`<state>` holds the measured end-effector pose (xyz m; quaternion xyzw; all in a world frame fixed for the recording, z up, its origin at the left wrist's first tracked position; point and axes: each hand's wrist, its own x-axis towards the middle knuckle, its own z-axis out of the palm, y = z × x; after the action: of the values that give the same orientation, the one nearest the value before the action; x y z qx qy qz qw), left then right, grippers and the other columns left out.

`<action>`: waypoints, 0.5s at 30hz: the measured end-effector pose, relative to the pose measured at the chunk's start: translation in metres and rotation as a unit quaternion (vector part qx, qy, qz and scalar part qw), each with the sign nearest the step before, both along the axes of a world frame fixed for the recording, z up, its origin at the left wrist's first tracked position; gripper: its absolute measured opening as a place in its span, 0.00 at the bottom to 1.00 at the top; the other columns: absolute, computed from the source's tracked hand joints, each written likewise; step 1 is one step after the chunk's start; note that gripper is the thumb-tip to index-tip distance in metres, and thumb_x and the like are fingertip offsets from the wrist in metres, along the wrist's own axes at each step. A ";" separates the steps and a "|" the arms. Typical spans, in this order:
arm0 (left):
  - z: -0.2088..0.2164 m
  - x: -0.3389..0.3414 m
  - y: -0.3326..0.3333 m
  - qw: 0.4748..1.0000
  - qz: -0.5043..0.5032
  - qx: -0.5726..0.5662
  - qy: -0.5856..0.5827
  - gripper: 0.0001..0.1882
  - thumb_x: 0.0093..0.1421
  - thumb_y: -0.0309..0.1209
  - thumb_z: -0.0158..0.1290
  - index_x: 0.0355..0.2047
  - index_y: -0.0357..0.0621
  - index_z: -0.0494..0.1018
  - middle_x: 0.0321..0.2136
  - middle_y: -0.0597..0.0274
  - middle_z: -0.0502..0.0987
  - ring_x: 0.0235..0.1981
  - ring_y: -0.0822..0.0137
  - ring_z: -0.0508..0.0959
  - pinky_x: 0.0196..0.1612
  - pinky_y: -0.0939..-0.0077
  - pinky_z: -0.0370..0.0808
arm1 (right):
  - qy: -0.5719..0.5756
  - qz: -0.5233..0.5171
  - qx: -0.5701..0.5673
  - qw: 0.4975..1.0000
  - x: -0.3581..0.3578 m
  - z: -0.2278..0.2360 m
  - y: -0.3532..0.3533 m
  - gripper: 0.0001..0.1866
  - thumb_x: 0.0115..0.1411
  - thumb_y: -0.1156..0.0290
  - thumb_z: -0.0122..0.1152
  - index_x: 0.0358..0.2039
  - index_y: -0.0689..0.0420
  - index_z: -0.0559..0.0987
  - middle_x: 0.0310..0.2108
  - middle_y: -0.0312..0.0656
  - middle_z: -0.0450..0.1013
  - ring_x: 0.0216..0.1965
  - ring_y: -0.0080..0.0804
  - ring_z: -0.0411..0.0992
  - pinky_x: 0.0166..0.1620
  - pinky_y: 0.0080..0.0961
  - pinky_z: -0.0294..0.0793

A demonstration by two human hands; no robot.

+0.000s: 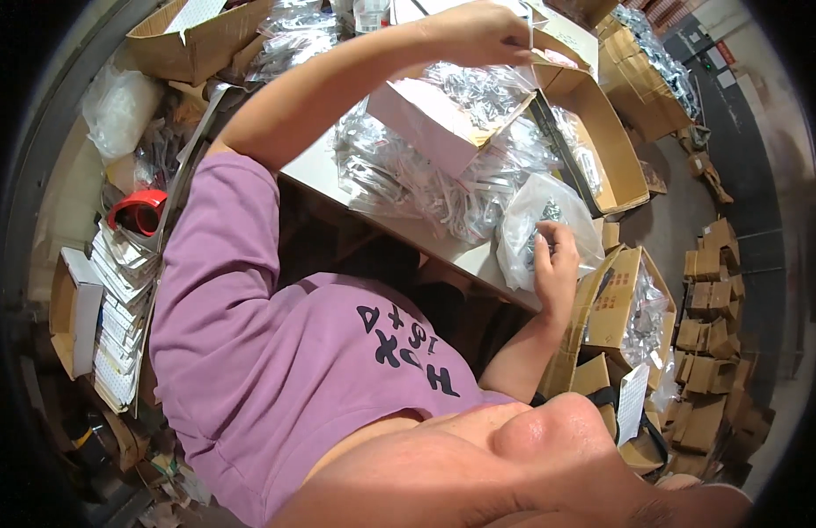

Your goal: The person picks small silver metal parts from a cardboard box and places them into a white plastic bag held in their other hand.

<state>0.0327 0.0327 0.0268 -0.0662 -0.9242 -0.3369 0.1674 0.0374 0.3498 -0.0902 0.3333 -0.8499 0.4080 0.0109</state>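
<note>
Across the top, my left arm reaches over the table, and my left hand (483,37) is closed with its fingers curled in. Something thin and pale shows by its fingertips, too small to name. My right hand (559,264) is at a clear plastic bag (516,233) holding small metal pieces (550,211). Its thumb and fingers are bent together at the pieces; what lies between them is hidden. Beside the bag spreads a pile of clear small packets (408,176) with metal parts inside. A white box (426,132) stands among the packets, below my left forearm.
A long open carton (624,176) lies beyond the bag. Brown cartons (621,308) stand at the right, and several more (712,330) are stacked on the floor. At the left are a red tape roll (137,211), papers (122,308) and a white plastic bag (117,106).
</note>
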 end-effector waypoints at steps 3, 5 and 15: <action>-0.009 -0.003 -0.029 0.966 -0.103 -0.225 -0.072 0.12 0.52 0.30 0.58 0.35 0.37 0.75 0.30 0.56 0.78 0.32 0.60 0.77 0.37 0.71 0.74 | 0.053 -0.013 0.045 0.997 -0.009 -0.009 0.001 0.11 0.50 0.80 0.51 0.36 0.64 0.74 0.36 0.53 0.72 0.39 0.46 0.71 0.44 0.35 0.69; -0.020 0.008 -0.029 0.935 -0.208 -0.224 -0.182 0.14 0.51 0.31 0.59 0.36 0.38 0.75 0.32 0.55 0.78 0.33 0.58 0.77 0.39 0.68 0.74 | 0.053 -0.043 0.090 0.994 -0.014 -0.014 -0.002 0.12 0.49 0.81 0.51 0.36 0.64 0.74 0.37 0.54 0.71 0.39 0.50 0.70 0.45 0.37 0.69; -0.011 0.024 -0.024 0.960 -0.170 -0.172 -0.139 0.07 0.46 0.24 0.58 0.26 0.35 0.73 0.23 0.57 0.77 0.26 0.60 0.77 0.32 0.71 0.72 | 0.044 0.032 0.298 0.953 -0.031 -0.005 -0.012 0.16 0.46 0.78 0.54 0.38 0.66 0.73 0.39 0.59 0.71 0.41 0.57 0.69 0.46 0.42 0.68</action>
<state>0.0569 0.0082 0.0163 -0.2023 -0.9576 -0.2018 -0.0363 0.0063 0.3374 -0.0948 0.3661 -0.9205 0.1209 -0.0644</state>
